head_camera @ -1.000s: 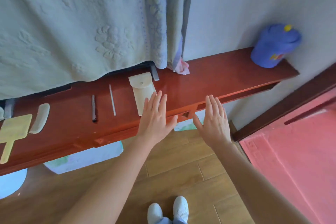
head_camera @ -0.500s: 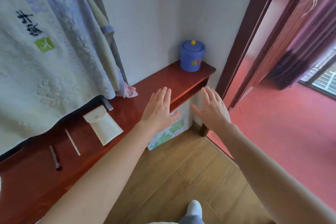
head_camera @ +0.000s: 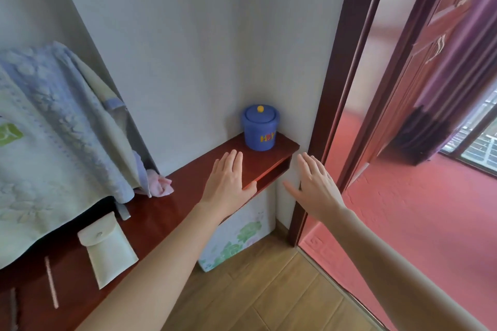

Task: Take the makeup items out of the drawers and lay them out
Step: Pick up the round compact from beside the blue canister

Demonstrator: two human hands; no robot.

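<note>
Pouch [head_camera: 107,247], thin stick [head_camera: 51,281], pencil [head_camera: 13,309] laid out on table [head_camera: 188,179]. My left hand [head_camera: 228,183], right hand [head_camera: 316,187] empty, fingers [head_camera: 231,161] straight. Drawers unseen; remainder unknown.

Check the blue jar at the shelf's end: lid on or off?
On. The blue jar stands upright, its yellow-knobbed lid seated on top.
</note>
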